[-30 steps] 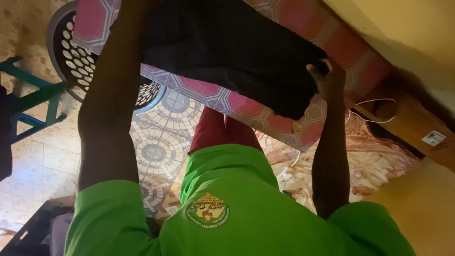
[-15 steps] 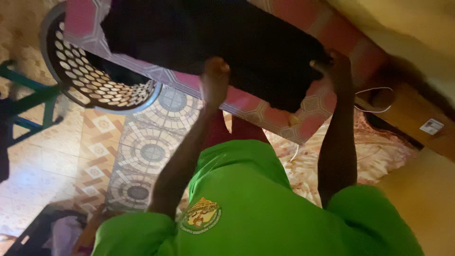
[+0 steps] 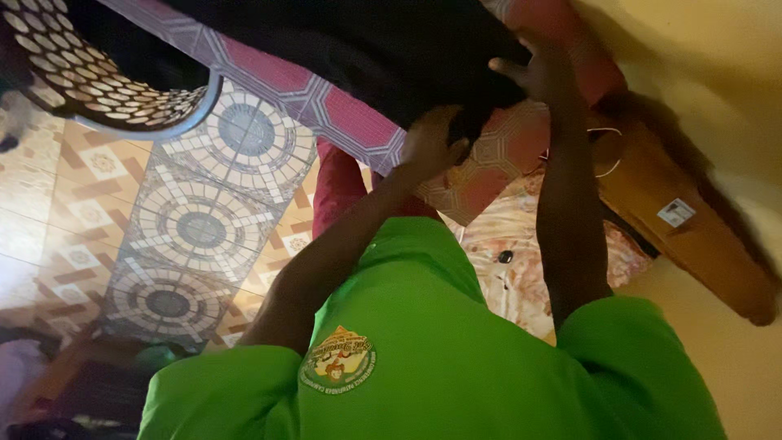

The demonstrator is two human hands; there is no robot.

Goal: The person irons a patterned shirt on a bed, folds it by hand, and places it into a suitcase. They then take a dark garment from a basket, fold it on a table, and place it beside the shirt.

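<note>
— Cloth, dark and matte: a black garment [image 3: 366,45] lies spread over a counter [image 3: 342,114] covered in a patterned sheet of red hexagons with pale geometric borders. How do the hands sit on it?

— The left hand [image 3: 432,143] is at the garment's lower edge near the counter's corner, fingers curled under the fabric; its grip looks pressed onto the cloth, though the fingertips are hidden. The right hand [image 3: 538,73] is higher, beside it, fingers bent and pinching a fold of the same black garment.

— What surrounds them?

— A round plastic basket [image 3: 122,98] with a perforated lattice wall sits at the far left, partly under the counter's edge. The floor [image 3: 195,228] is glossy tile with circular mosaic patterns and orange-brown squares. To the right lies a floral fabric [image 3: 521,269] in pinks and creams with a small dark object on it, too small to identify. A brown wooden board [image 3: 692,236] with a white sticker leans against the yellow wall [image 3: 717,73].

— And the person?

— Bright green shirt [image 3: 423,358] with a round badge, red trousers [image 3: 338,183] below.
</note>
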